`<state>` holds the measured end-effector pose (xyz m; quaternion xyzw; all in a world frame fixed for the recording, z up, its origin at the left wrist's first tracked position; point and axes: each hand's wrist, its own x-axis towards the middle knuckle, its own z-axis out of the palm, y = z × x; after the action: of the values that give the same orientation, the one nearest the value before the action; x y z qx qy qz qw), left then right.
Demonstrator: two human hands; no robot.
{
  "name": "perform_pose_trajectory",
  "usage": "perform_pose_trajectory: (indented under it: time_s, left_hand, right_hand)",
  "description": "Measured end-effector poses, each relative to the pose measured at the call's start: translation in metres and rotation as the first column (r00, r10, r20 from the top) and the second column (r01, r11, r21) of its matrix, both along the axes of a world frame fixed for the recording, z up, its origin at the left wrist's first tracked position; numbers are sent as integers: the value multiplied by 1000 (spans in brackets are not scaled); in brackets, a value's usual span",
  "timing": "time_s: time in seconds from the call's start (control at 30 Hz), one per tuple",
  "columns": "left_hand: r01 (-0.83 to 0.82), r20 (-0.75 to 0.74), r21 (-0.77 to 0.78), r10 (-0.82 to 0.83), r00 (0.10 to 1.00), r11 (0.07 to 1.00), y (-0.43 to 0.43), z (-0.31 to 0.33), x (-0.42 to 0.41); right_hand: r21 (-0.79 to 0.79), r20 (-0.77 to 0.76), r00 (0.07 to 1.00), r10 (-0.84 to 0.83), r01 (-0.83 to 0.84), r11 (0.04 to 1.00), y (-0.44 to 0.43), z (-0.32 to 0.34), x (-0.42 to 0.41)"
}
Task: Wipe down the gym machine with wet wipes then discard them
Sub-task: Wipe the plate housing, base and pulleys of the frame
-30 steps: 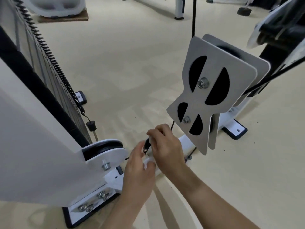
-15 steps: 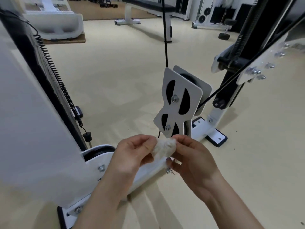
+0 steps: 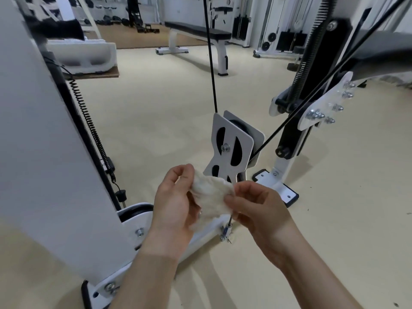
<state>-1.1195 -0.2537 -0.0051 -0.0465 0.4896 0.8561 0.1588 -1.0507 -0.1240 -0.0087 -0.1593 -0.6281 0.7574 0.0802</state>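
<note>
The left hand (image 3: pixel 176 204) and right hand (image 3: pixel 258 210) meet toward 6 o'clock. Each pinches one edge of the crumpled white wipe (image 3: pixel 211 197) between thumb and curled fingers. The wipe is held in the air between them, just in front of the grey pulley plate (image 3: pixel 231 148). The machine (image 3: pixel 44 152) shows a white panel at 9 o'clock. The pale beige floor (image 3: pixel 156 108) lies all around, smooth and matte. A bench (image 3: pixel 200 31) stands at 12 o'clock.

One head-worn wide-angle camera looks forward and down, close above the hands (image 3: pixel 174 210) (image 3: pixel 260 210).
</note>
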Motion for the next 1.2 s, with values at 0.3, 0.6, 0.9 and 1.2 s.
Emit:
perform_pose_trajectory:
  time_s: [0.3,0.6,0.9,1.2]
  left_hand:
    - [58,-476,-456,-298,827,888,10,0,9]
    - [-479,-641,-312,190,744,821,54,6,-14]
    - [-589,-764,-128,299,572,798,115,-9,-24]
    - [-499,-482,-119,390,785,858,103,-3,-59]
  right_hand:
    - [-223,-48,989,-140,126,967,-6,31,-5]
    - [376,-60,893,-445,433,819,14,52,-6]
    - [303,-76,979,-189,203,931,15,62,-30]
    - [324,-192,953,-236,288,901,12,59,-35]
